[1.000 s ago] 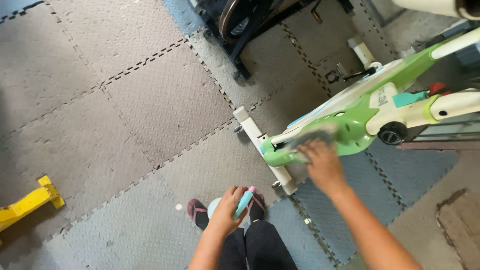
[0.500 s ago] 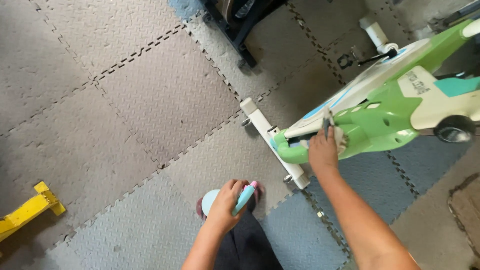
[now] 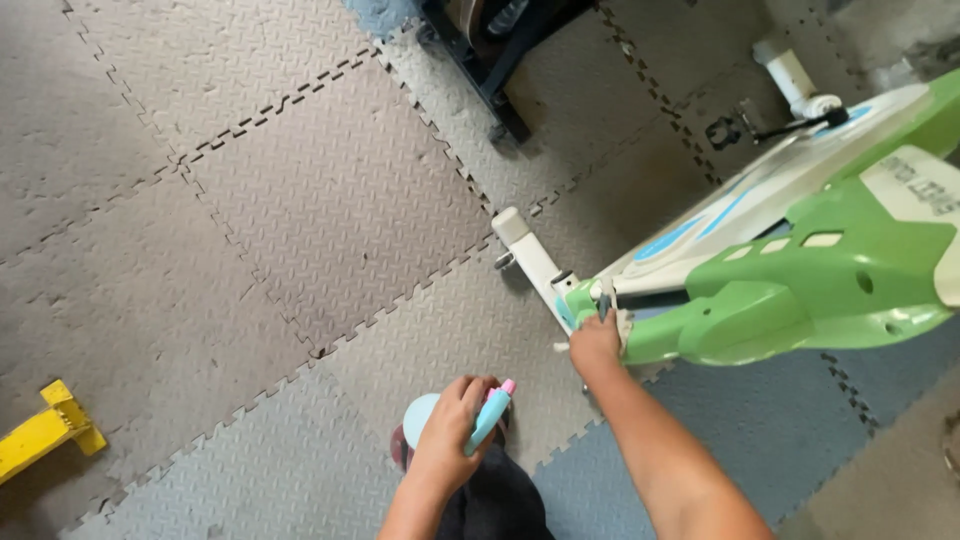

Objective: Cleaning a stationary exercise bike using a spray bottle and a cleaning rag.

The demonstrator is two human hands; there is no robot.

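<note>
— What differs from half a second ago?

— The right hand point(image 3: 594, 343) has slid down the green and white exercise machine point(image 3: 800, 270). Before, it lay higher on the green shell with the cloth point(image 3: 612, 312) bunched beside it; now it sits at the very front tip, just beside the white floor bar point(image 3: 528, 255). The left hand point(image 3: 455, 425) is where it was, low above the mat floor point(image 3: 300, 200), with the same spray bottle point(image 3: 478, 418) in it. The view has also tilted, so more of the machine shows at the right edge.

— What can't you make out?

— Most of the cloth: only a pale grey scrap pokes out above the knuckles. The bottle's pale round body is largely covered by the fingers; its blue head with a pink tip shows. The machine is cut off by the right edge, the black frame point(image 3: 500, 50) by the top, and the yellow piece point(image 3: 45, 432) by the left. Under the bottle there is something dark, perhaps a shoe, but I cannot tell.

— And the hands themselves?

— The right is curled tight, fingers pressed together around the cloth and pushed against the green tip. The left is wrapped around the bottle, thumb along its side.
</note>
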